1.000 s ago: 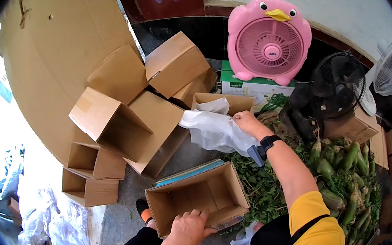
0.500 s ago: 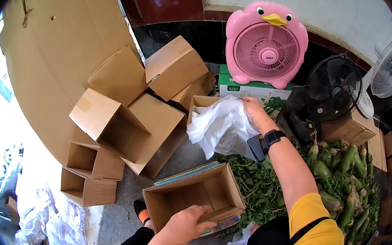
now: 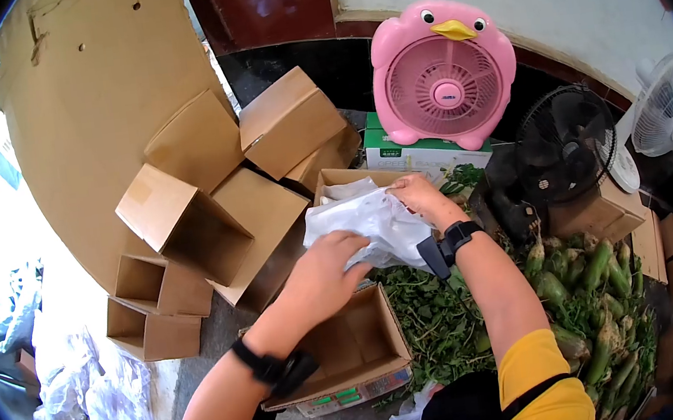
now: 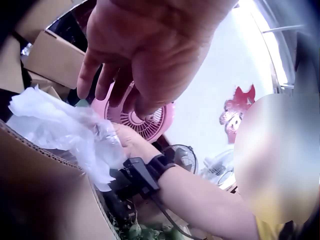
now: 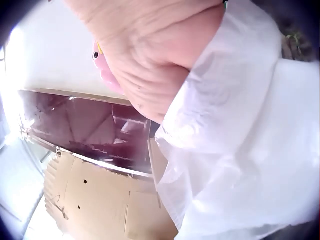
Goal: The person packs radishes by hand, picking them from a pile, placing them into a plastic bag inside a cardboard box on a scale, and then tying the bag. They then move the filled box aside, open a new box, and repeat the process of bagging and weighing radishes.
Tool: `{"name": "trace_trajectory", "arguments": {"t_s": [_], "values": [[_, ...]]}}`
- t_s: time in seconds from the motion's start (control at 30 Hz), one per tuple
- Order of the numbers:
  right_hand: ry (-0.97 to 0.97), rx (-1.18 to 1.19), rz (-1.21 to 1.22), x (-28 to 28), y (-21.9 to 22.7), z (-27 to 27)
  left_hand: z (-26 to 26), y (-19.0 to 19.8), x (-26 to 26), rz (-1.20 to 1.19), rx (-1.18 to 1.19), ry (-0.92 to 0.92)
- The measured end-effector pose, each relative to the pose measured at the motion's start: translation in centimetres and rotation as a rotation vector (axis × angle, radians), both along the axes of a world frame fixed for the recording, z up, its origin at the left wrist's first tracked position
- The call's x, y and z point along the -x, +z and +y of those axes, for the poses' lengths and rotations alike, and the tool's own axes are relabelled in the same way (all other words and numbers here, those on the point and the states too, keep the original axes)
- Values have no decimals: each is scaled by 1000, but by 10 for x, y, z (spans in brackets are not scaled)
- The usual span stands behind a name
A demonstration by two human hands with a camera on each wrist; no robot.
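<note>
A translucent white plastic bag (image 3: 371, 221) hangs from my right hand (image 3: 420, 195), which pinches its upper edge. The bag fills much of the right wrist view, spreading from beneath the palm. My left hand (image 3: 321, 276) reaches over the open cardboard box (image 3: 395, 319), its fingers loosely bent and close to the bag's near side. In the left wrist view, that hand (image 4: 145, 55) has nothing in its grasp, with the bag (image 4: 65, 130) lower down and apart from its fingers. Behind the bag, a second open box (image 3: 382, 176) is partly covered by it.
Several empty cardboard boxes (image 3: 188, 218) are piled at left before a tall cardboard sheet (image 3: 108, 95). Leafy green radishes (image 3: 594, 288) lie at right. A pink penguin-shaped fan (image 3: 445, 73) stands on a green-white carton (image 3: 421, 153), beside a black fan (image 3: 568, 146). Plastic wrapping (image 3: 110, 410) lies far left.
My left hand has left the near box's rim and moved up and forward to the bag. My right hand, still gripping the bag, first lifted it slightly, then shifted left.
</note>
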State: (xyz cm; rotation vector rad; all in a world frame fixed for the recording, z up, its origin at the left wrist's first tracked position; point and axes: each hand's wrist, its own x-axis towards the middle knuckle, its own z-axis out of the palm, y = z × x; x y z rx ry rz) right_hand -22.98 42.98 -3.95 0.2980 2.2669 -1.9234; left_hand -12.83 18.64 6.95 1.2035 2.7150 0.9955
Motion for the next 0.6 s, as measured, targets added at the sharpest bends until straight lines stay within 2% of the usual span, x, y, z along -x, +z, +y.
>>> {"name": "trace_trajectory", "arguments": {"t_s": [0.07,0.13,0.17,0.2,0.27,0.3,0.33,0.37,0.4,0.47,0.5,0.57,0.6], "values": [[14,-29,9,0,3,0,28,-34,29,-119,-59,-38],[28,-61,12,0,8,-1,50,-72,55,-18,30,-48],[31,-97,27,0,14,0,60,-78,62,-63,142,-23],[36,-134,39,1,17,2,65,-85,66,-61,135,-28],[22,-167,96,13,14,7,74,-89,74,-46,457,30],[-24,-28,91,22,13,10,77,-92,81,-145,555,26],[-68,111,87,29,18,13,76,-98,87,-146,554,22],[-15,261,92,28,36,17,75,-106,92,-146,592,2],[-16,262,88,26,54,19,73,-113,97,-149,631,-19],[67,676,268,20,84,19,71,-121,102,-193,623,-17],[67,680,262,17,92,16,70,-122,104,-222,602,-25],[132,879,363,12,106,7,66,-125,106,-249,580,-31],[133,879,363,10,111,1,64,-127,107,-223,508,-31]]}}
